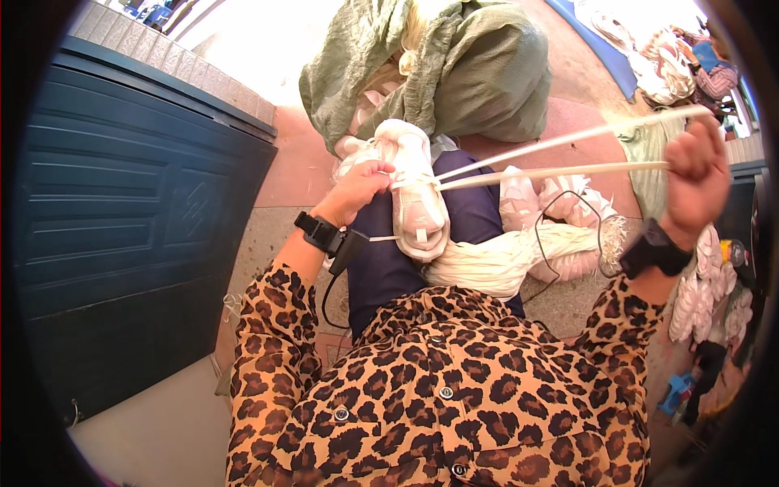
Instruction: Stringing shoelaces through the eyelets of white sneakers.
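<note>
A white sneaker [422, 209] rests on my lap, toe toward me. My left hand [359, 191] is closed on the sneaker's left side near the lace holes, thumb and fingers pinching its edge. Out to the far right, my right hand [696, 174] makes a fist around the white shoelace [560, 152]. Two lengths of that lace run taut from the sneaker's eyelets to the fist. Over my right thigh lies a thick bundle of cream laces [487, 264]. A short white strand also shows between the sneaker's toe and my left wrist.
A green woven sack [495, 77] stands ahead with pale shoes in its mouth. More white shoes [556, 199] lie right of my knees, a thin black cable looping over them. A dark blue door [146, 178] is on the left. Another person [716, 77] sits at far right.
</note>
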Demonstrator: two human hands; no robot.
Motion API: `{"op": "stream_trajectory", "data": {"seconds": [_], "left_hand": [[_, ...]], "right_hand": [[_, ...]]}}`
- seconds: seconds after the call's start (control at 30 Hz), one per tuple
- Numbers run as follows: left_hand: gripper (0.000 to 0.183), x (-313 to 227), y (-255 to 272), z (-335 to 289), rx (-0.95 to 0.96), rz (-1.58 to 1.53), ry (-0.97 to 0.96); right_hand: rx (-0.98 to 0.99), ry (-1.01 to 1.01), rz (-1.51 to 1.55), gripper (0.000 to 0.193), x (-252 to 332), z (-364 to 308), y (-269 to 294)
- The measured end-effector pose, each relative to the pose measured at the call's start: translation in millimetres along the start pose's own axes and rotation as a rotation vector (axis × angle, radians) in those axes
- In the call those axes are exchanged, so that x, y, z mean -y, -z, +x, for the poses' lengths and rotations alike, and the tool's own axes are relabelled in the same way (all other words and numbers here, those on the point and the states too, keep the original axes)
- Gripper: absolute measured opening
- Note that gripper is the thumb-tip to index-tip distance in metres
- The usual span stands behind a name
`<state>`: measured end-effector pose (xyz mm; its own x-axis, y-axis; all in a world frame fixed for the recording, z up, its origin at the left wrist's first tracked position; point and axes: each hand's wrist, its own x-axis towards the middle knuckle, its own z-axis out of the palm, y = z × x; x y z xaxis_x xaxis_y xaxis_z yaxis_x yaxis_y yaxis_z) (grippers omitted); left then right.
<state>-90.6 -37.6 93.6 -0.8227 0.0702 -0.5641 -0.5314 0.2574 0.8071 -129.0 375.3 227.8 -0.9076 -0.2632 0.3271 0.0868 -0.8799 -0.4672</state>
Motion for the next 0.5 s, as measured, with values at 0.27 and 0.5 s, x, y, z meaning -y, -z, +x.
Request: {"op": "stream_trajectory", "data": {"seconds": [0.27,0.5], "left_hand": [[0.02,1.2,-10.2,7.9,-0.009,0.347,-0.168],[0.025,-19.3,-18.2,16.0,0.323,0.688,-0.249]], "right_hand": [[0.124,0.153,-0.144,0.018,27.8,-35.9,0.2],[0.088,0.182,-0.28,0.019,20.0,-30.8,7.1]]}}
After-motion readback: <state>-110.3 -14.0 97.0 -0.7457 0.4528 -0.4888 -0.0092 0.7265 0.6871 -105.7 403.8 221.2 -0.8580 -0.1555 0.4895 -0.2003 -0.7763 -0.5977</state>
